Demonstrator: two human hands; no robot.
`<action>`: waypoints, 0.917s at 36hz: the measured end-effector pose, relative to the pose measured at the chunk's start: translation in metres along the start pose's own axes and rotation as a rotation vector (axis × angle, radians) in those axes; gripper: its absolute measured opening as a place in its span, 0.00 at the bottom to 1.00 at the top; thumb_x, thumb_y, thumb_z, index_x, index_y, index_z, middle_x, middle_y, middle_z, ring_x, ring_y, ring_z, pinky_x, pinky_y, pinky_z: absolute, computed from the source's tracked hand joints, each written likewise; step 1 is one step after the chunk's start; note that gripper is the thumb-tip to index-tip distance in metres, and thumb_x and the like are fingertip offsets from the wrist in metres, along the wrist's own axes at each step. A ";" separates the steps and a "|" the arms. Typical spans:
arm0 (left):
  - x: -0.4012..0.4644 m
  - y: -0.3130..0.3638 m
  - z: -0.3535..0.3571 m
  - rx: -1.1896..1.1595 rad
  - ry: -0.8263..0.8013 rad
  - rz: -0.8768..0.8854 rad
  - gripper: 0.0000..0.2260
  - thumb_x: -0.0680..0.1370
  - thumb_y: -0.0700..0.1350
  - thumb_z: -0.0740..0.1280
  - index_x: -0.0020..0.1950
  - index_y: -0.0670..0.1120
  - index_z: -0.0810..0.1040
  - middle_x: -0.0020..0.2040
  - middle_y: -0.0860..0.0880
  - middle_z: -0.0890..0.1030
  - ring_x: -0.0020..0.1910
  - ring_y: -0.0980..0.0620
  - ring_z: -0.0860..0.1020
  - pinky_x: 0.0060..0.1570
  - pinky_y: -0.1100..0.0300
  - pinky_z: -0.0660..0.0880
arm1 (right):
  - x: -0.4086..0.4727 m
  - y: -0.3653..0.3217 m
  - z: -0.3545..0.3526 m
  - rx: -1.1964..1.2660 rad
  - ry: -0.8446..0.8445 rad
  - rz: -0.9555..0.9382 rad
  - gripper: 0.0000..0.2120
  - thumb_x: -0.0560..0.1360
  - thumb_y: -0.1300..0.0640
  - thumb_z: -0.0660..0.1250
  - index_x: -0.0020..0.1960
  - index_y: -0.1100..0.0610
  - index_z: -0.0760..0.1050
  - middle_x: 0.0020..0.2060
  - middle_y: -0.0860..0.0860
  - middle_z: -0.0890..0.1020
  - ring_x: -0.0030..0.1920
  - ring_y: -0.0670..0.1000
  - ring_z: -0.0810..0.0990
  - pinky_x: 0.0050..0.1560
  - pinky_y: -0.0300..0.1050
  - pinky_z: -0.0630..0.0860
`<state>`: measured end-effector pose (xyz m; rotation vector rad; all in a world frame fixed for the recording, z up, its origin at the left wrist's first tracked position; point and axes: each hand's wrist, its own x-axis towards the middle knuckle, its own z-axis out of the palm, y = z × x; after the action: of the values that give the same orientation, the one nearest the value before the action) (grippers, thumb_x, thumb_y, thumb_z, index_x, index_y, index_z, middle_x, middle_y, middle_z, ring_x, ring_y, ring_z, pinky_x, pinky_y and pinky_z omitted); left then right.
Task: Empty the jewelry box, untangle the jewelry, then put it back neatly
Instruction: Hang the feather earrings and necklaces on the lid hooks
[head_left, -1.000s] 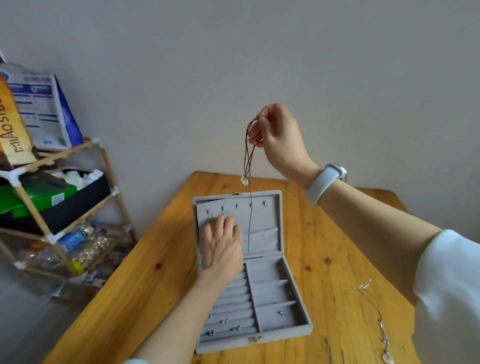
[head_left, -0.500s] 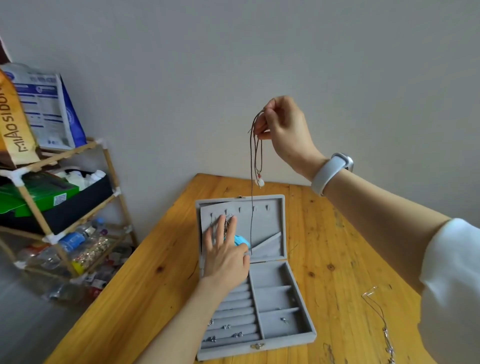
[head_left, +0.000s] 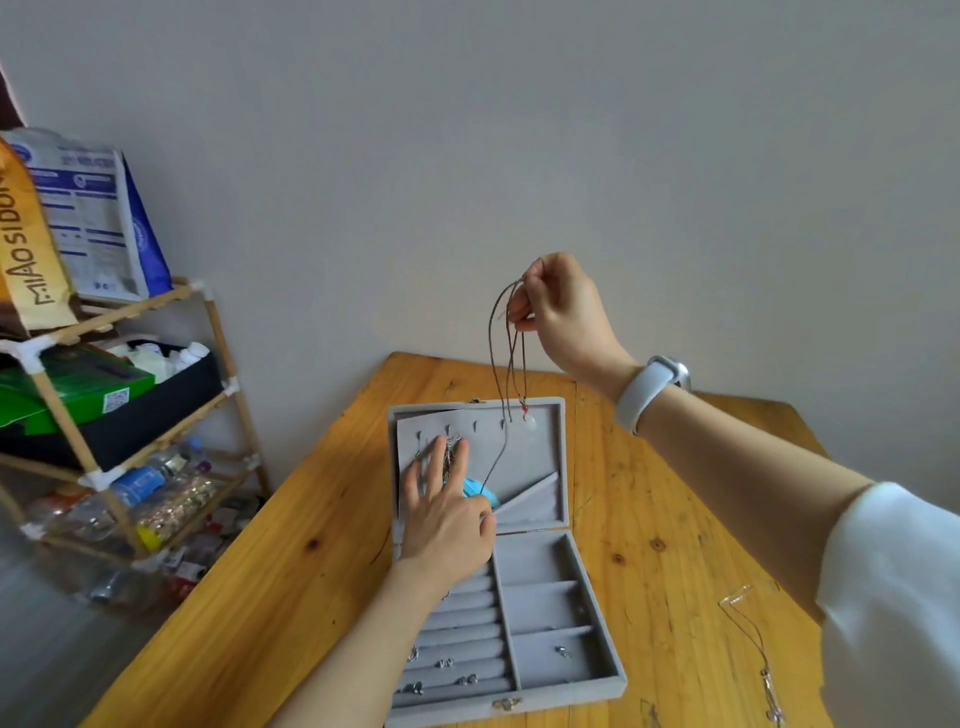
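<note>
The right hand (head_left: 563, 312) pinches a thin brown cord necklace (head_left: 506, 364) with a small pale pendant, which hangs below it over the far lid of the open grey velvet jewelry box (head_left: 540, 613). The left hand (head_left: 447, 514), fingers spread flat, presses on the lid's left side, touching silver chains (head_left: 450, 452).
</note>
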<state>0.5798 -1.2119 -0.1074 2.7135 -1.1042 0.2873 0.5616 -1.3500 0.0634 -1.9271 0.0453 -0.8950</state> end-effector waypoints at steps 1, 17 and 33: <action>0.000 0.000 0.000 -0.003 -0.001 -0.002 0.14 0.77 0.53 0.55 0.52 0.54 0.79 0.77 0.48 0.44 0.74 0.45 0.37 0.70 0.46 0.39 | -0.004 0.008 0.001 -0.019 -0.016 0.016 0.12 0.78 0.65 0.51 0.40 0.52 0.64 0.32 0.51 0.76 0.37 0.54 0.77 0.43 0.54 0.77; -0.003 -0.002 0.007 -0.022 0.087 0.003 0.14 0.77 0.53 0.55 0.50 0.54 0.81 0.77 0.49 0.48 0.74 0.47 0.36 0.70 0.49 0.36 | -0.045 0.079 0.002 -0.136 -0.316 0.172 0.10 0.78 0.63 0.55 0.40 0.52 0.67 0.35 0.49 0.80 0.34 0.45 0.79 0.32 0.30 0.72; -0.005 -0.008 0.015 -0.076 0.204 0.055 0.11 0.74 0.50 0.62 0.52 0.52 0.81 0.76 0.47 0.56 0.75 0.46 0.46 0.70 0.47 0.44 | -0.066 0.100 -0.001 -1.024 -0.565 -0.066 0.08 0.75 0.64 0.56 0.46 0.53 0.71 0.42 0.53 0.76 0.45 0.53 0.70 0.39 0.44 0.66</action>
<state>0.5831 -1.2069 -0.1240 2.5243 -1.1084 0.5068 0.5461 -1.3776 -0.0520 -3.0913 0.1208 -0.3163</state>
